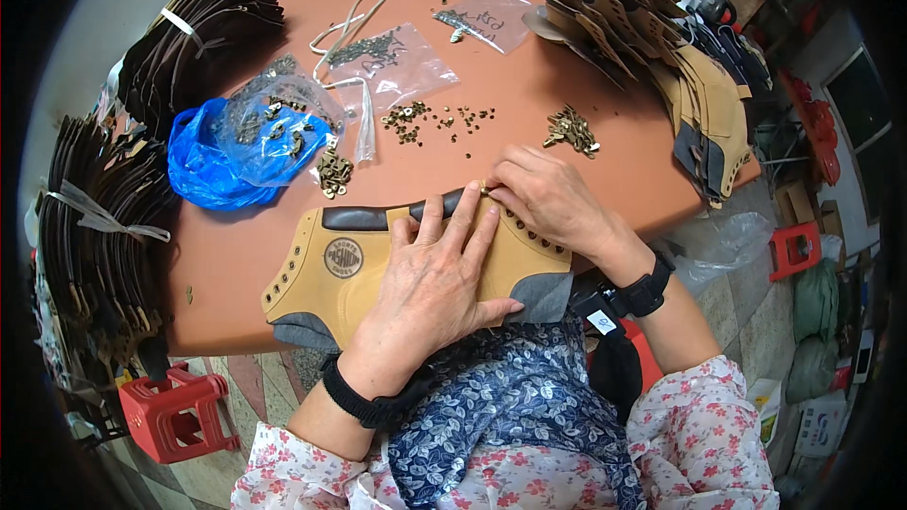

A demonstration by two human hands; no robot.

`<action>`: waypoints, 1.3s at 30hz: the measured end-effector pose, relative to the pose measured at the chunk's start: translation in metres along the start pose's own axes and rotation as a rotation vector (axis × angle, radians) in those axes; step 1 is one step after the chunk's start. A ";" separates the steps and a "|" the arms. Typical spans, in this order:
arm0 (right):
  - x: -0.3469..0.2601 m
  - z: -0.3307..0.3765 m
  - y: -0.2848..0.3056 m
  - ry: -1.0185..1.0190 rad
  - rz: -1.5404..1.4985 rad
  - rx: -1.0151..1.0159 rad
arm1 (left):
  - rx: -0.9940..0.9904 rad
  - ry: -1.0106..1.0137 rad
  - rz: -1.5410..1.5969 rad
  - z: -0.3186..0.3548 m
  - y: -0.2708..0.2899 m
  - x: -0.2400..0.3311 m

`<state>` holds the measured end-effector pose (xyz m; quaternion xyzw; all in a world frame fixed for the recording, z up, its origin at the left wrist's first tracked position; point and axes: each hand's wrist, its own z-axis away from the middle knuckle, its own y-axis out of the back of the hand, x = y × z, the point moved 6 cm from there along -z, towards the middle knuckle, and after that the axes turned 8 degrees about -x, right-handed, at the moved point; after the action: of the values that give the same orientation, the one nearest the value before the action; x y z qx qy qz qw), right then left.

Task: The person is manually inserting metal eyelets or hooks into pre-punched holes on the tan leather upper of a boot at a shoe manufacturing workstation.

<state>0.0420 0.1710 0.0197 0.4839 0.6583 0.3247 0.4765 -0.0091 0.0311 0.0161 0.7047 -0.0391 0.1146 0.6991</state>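
Tan upper (364, 288): matt, suede-like
Dark collar (368, 217): glossy, smooth
Blue bag (196, 170), left: crinkled plastic
Worktop (510, 85): smooth, low sheen

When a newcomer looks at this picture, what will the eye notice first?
Probably the tan shoe upper at the near edge of the table, the left hand spread on it, the right hand at its far edge. Next, the blue bag to the left and the stacked tan pieces at the right.

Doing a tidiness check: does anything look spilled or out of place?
One tiny brass-coloured metal piece lies alone on the orange tabletop, near its front left edge, apart from the loose brass-coloured metal piles. It may have strayed. Nothing else clearly stands out.
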 end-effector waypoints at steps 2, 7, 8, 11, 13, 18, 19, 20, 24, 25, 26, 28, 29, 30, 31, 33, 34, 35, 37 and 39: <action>0.001 0.002 0.000 -0.002 -0.003 0.009 | 0.014 -0.009 -0.003 -0.001 0.000 0.000; 0.003 0.005 0.003 -0.030 -0.014 0.050 | 0.020 -0.009 -0.006 -0.001 -0.002 0.000; 0.004 0.005 0.003 -0.039 -0.014 0.048 | 0.019 -0.009 -0.004 -0.001 -0.002 0.000; 0.006 0.003 0.002 -0.043 -0.008 0.039 | -0.001 0.004 0.014 -0.001 -0.002 0.000; 0.006 0.002 0.001 -0.038 -0.003 0.032 | 0.005 -0.001 0.005 -0.001 -0.002 -0.001; 0.012 0.006 0.002 -0.067 -0.173 0.023 | 0.009 -0.017 -0.015 -0.001 0.000 0.000; 0.012 0.009 0.002 -0.066 -0.172 0.022 | 0.004 -0.015 -0.016 -0.001 -0.001 0.000; 0.014 0.012 0.002 -0.095 -0.219 0.043 | -0.001 -0.013 -0.017 -0.002 -0.001 0.000; 0.007 0.021 0.003 -0.105 -0.218 0.079 | 0.014 -0.017 -0.019 -0.002 -0.001 0.001; 0.006 0.022 0.003 -0.106 -0.218 0.080 | 0.011 -0.011 -0.049 -0.002 0.000 0.001; 0.004 0.022 0.003 -0.093 -0.200 0.084 | 0.008 -0.006 -0.079 -0.002 0.000 0.001; 0.002 0.021 0.004 -0.079 -0.181 0.089 | 0.003 -0.007 -0.080 -0.003 0.000 0.000; 0.002 0.020 0.004 -0.075 -0.161 0.078 | -0.003 -0.007 -0.080 -0.003 0.000 0.000; 0.001 0.020 0.003 -0.070 -0.141 0.067 | -0.001 -0.006 -0.080 -0.005 0.000 0.000; 0.002 0.019 0.003 -0.068 -0.142 0.067 | 0.003 -0.007 -0.082 -0.006 0.001 -0.001; 0.001 0.017 0.002 -0.034 -0.091 0.036 | 0.010 -0.005 -0.085 -0.005 0.002 -0.001; 0.001 0.017 0.002 -0.030 -0.089 0.038 | 0.005 -0.004 -0.090 -0.005 0.002 -0.001; 0.000 0.018 0.003 -0.025 -0.086 0.058 | 0.001 -0.001 -0.096 -0.005 0.002 -0.001; 0.001 0.018 0.006 -0.011 -0.081 0.082 | 0.009 -0.007 -0.109 -0.005 0.002 0.001; 0.010 0.017 0.006 -0.091 -0.220 0.054 | 0.017 -0.012 -0.124 -0.004 0.003 0.001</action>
<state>0.0592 0.1820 0.0161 0.4354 0.6936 0.2303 0.5256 -0.0092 0.0356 0.0197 0.7124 0.0012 0.0671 0.6986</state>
